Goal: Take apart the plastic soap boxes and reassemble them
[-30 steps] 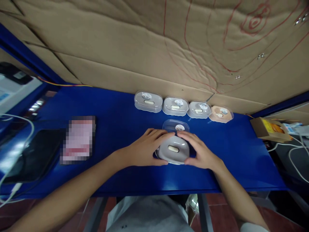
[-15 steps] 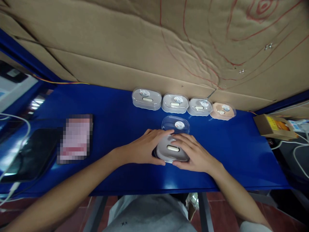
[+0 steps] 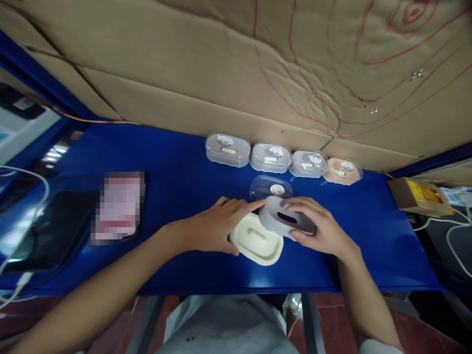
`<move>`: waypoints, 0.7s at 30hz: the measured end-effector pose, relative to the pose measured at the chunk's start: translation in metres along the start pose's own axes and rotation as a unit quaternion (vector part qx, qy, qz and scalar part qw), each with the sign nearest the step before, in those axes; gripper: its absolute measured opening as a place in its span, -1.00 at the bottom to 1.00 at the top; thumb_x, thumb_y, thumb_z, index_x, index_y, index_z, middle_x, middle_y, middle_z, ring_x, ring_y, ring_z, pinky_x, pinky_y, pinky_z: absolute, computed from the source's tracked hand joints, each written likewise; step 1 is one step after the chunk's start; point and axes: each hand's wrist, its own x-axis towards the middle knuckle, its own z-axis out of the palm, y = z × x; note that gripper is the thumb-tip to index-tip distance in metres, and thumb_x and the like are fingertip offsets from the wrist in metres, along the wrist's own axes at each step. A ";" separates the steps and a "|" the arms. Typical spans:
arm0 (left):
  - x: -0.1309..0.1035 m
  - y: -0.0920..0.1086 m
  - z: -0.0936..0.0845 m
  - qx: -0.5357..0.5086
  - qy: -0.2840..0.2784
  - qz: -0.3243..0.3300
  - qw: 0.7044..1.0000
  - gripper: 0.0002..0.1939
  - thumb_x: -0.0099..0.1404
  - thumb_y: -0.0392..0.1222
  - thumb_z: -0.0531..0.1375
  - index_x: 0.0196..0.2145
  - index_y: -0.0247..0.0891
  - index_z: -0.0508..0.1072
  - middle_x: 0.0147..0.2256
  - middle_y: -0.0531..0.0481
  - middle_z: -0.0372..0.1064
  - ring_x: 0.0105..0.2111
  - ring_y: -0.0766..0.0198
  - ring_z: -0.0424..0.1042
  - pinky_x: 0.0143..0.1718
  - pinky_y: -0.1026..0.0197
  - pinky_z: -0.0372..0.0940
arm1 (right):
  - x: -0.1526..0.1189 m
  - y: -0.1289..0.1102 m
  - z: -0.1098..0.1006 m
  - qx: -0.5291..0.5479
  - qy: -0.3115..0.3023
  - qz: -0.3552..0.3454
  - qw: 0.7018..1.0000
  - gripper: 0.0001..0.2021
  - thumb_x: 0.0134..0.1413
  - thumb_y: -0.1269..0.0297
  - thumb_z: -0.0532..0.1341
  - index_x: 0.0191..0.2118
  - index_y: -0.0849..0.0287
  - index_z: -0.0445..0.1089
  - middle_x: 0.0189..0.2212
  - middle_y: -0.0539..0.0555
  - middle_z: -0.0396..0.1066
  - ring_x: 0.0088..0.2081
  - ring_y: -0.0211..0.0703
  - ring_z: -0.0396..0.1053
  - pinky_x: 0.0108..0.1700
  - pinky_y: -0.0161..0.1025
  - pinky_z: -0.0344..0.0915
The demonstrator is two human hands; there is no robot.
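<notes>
The right hand (image 3: 326,228) is clamped on the grey slotted cover (image 3: 273,220), tilted beside the cream tray (image 3: 256,244); the left hand (image 3: 210,229) grips the tray's left end at the desk (image 3: 177,182). Both parts appear light, stiff, slick: grasp by side walls

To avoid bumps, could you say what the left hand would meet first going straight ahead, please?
The left hand would probably first meet the grey cover held in the right hand, though depth there is unclear.
</notes>
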 end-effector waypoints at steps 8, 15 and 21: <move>-0.031 0.034 -0.006 0.097 -0.124 -0.074 0.985 -0.07 0.05 -0.17 0.61 0.32 -0.11 0.37 0.26 -0.22 0.37 0.18 -0.25 0.46 0.28 -0.25 0.22 | 0.005 0.000 0.019 -0.027 -0.012 -0.016 0.999 -0.55 0.32 0.01 0.38 0.23 -0.01 0.40 0.20 0.18 0.55 0.29 0.17 0.47 0.31 0.24 0.41; -0.030 0.056 0.017 0.054 -0.156 -0.017 0.986 0.05 -0.10 -0.03 0.70 0.28 -0.24 0.40 0.26 -0.26 0.38 0.14 -0.20 0.48 0.23 -0.14 0.31 | 0.010 0.002 0.036 -0.062 -0.023 -0.026 0.997 -0.51 0.32 -0.08 0.38 0.23 0.02 0.43 0.32 0.22 0.43 0.40 0.22 0.32 0.37 0.26 0.33; -0.021 0.053 0.019 0.100 -0.096 -0.014 0.990 0.08 -0.09 0.04 0.70 0.30 -0.27 0.38 0.21 -0.24 0.42 0.15 -0.17 0.46 0.19 -0.05 0.29 | 0.010 0.001 0.041 -0.078 -0.042 -0.039 0.995 -0.45 0.33 -0.10 0.37 0.29 0.03 0.38 0.36 0.26 0.36 0.44 0.28 0.23 0.40 0.30 0.25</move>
